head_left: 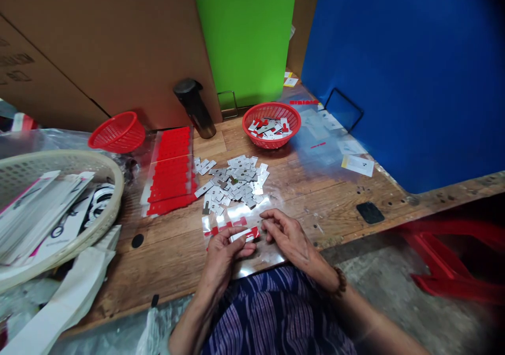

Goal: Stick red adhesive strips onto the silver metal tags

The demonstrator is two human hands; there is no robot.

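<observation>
My left hand [224,250] is closed on a small white metal plate [241,234] with red film at its right end. Thumb and fingers pinch the plate low over the table. Just to the right, my right hand [288,235] has its thumb and fingers bent together; whatever lies between them is hidden. Beneath both hands lies a clear plastic sheet [272,252] bearing red adhesive pieces [239,222]. A loose heap of silvery metal plates [236,181] spreads beyond it.
A red basket [272,143] holds plates with red parts. Red sticker sheets [169,171], another red basket [118,134] and a dark bottle [195,108] stand left. A large pale basket [118,186] holds cards. Blue [406,81] and green [244,34] panels rise behind.
</observation>
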